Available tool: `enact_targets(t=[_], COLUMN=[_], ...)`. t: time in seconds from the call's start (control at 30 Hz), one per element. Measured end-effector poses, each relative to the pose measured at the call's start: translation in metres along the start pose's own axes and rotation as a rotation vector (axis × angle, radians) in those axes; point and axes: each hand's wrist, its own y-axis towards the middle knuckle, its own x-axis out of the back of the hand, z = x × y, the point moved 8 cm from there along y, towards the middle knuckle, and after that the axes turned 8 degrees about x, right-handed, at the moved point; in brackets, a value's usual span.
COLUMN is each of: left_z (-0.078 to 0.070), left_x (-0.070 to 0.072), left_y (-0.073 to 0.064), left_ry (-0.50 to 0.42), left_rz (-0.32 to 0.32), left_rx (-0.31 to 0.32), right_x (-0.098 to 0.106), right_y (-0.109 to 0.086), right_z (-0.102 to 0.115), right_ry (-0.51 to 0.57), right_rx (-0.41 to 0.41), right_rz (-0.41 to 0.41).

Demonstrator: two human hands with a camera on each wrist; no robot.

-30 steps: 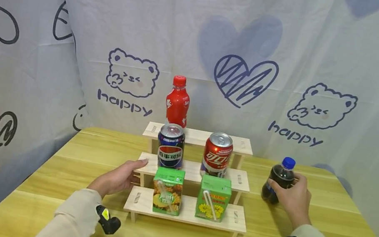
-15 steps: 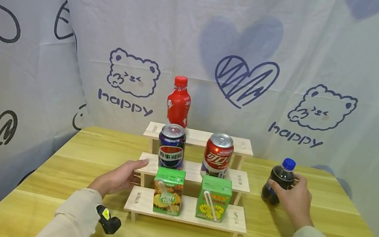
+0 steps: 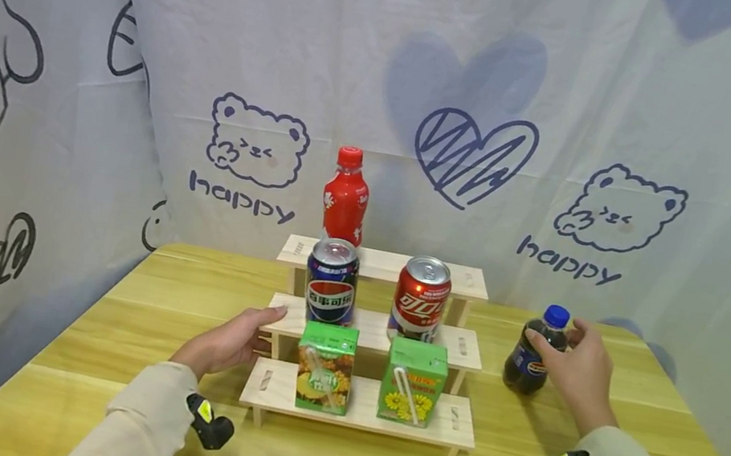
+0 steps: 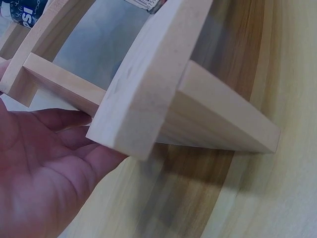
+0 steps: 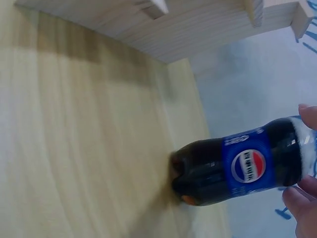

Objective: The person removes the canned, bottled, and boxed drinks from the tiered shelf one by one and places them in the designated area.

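Note:
A three-tier wooden display stand (image 3: 361, 416) is on the table. My left hand (image 3: 229, 343) holds the left end of its middle tier, thumb on top and fingers underneath; the left wrist view shows that palm beside the pale wood. To the right of the stand, a small Pepsi bottle (image 3: 527, 368) with dark cola and a blue cap stands upright. Around its upper part is my right hand (image 3: 578, 371), thumb in front and fingers behind. In the right wrist view its blue label (image 5: 248, 162) is uncovered, with thumb and fingertips at the bottle's shoulder.
Two green juice cartons, one left (image 3: 324, 371) and one right (image 3: 413, 383), stand on the lowest tier. A Pepsi can (image 3: 330, 287) and a red cola can (image 3: 421, 303) occupy the middle one. A red bottle (image 3: 344, 204) tops the left back. Behind hangs a printed curtain (image 3: 379, 67).
My right hand has shifted up the Pepsi bottle and slightly right, uncovering more of its label. The bottle stays about where it was. My left hand keeps its place on the stand.

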Motion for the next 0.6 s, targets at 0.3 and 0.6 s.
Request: enact_targets(t=[0.3, 0.6], left_z=[0.000, -0.001], left_x=[0.000, 0.000], left_y=[-0.002, -0.002], left_ry=[0.012, 0.011], left_rz=[0.001, 0.005], left_rx=[-0.010, -0.007], right_x=[0.018, 0.028], right_y=[0.005, 0.003], right_z=[0.032, 0.073], right_ry=[0.022, 0.099], right_rx=[0.017, 0.070], right_rz=[-0.026, -0.075])
